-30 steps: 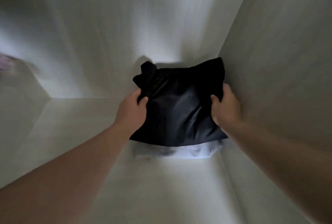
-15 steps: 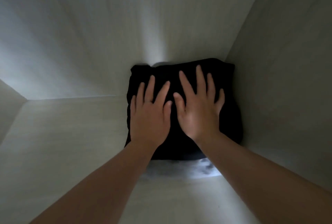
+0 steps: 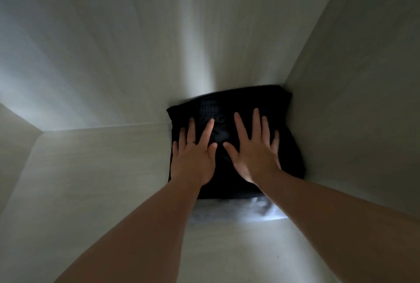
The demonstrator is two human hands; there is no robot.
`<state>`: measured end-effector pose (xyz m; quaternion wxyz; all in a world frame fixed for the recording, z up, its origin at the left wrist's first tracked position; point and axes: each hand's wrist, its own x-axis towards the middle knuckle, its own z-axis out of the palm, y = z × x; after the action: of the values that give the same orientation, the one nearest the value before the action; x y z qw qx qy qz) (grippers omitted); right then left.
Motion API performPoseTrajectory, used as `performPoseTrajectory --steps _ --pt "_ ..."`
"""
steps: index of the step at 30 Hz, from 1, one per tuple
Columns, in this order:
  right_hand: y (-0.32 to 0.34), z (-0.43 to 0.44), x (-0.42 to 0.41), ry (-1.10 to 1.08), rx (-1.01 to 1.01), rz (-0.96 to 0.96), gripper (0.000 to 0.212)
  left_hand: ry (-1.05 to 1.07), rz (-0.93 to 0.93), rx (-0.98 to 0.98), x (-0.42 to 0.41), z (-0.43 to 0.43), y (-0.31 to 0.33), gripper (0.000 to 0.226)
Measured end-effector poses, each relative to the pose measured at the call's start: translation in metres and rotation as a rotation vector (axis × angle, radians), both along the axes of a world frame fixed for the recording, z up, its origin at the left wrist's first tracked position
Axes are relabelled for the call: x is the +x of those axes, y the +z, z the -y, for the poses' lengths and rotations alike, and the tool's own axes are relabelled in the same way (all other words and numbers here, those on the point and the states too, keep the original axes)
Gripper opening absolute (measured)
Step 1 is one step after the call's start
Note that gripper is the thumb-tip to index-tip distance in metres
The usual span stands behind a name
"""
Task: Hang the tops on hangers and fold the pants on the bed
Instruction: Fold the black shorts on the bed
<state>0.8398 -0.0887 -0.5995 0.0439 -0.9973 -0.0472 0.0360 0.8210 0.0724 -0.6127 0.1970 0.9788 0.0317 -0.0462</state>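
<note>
Two-handed, pressing down on the folded black pants (image 3: pixel 227 105) with left hand (image 3: pixel 193 160) and right hand (image 3: pixel 254 155) flat, fingers spread, gripping nothing. Sits in the shelf's (image 3: pixel 102 169) back right corner, atop a white garment (image 3: pixel 261 212).

The black folded garment (image 3: pixel 250 98) is sitting in the back right corner of the compartment, on top of a pale folded garment (image 3: pixel 268 211). This stack is filling the corner. Its right edge is lying against the right side panel (image 3: pixel 352 101) and its far edge is meeting the back panel (image 3: pixel 136 55), so no gap for fingers is showing there. The left hand (image 3: pixel 193 160) and the right hand (image 3: pixel 254 157) are lying flat on the stack with straight fingers, covering much of its upper face. To the left of the stack the shelf floor (image 3: pixel 102 169) is lying bare as far as the left panel (image 3: pixel 13 141), giving wide room for a hand. In front of the stack only the two forearms (image 3: pixel 141 226) are crossing the floor. Above the stack the space is standing open.
</note>
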Motion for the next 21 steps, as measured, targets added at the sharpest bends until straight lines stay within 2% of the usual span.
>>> performPoseTrajectory --steps 4,6,8,13,16,21 --pt "0.013 0.015 -0.053 -0.005 -0.075 0.008 0.074 0.075 -0.119 -0.043 -0.057 -0.003 0.009 0.059" --pt "0.018 0.019 -0.091 -0.047 -0.087 -0.14 0.076 0.102 -0.183 -0.059 -0.102 -0.002 0.014 0.061" --pt "0.026 0.017 -0.128 -0.065 -0.088 -0.27 0.067 0.095 -0.266 -0.046 -0.149 -0.004 0.018 0.064" --pt "0.051 0.009 -0.214 -0.062 -0.013 -0.479 0.065 -0.01 -0.517 0.027 -0.252 -0.014 0.032 0.062" --pt "0.074 0.002 -0.255 -0.027 0.029 -0.584 0.063 0.094 -0.578 -0.08 -0.299 -0.01 0.05 0.062" --pt "0.113 -0.005 -0.318 0.055 0.101 -0.584 0.061 0.213 -0.577 -0.234 -0.362 0.005 0.069 0.063"
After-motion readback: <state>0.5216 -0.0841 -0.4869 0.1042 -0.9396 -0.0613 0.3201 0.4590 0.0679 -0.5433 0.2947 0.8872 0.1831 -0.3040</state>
